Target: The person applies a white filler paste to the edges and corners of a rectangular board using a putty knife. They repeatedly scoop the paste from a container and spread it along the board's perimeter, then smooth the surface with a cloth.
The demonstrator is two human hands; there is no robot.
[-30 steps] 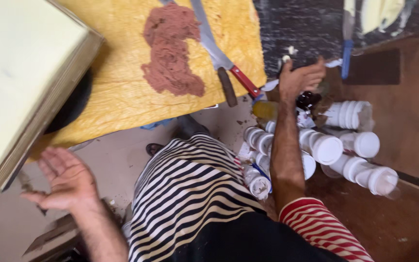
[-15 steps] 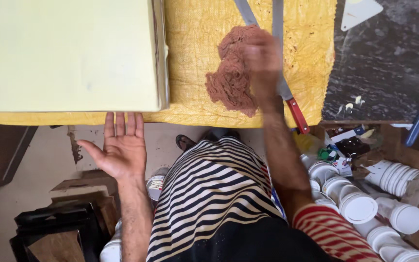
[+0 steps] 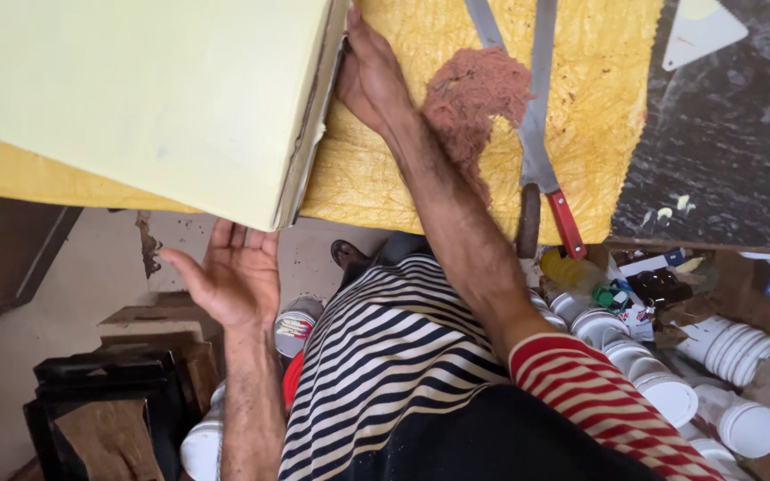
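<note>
Right hand [image 3: 369,76] now against board [image 3: 135,98]

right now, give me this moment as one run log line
right hand: on edge of pale yellow board | left hand: open, palm up under board corner | brown paste on yellow sheet | two knives beside paste

Workshop; long blades [image 3: 536,116] on yellow bench [image 3: 599,160]; stacked tubs [image 3: 741,347]
</note>
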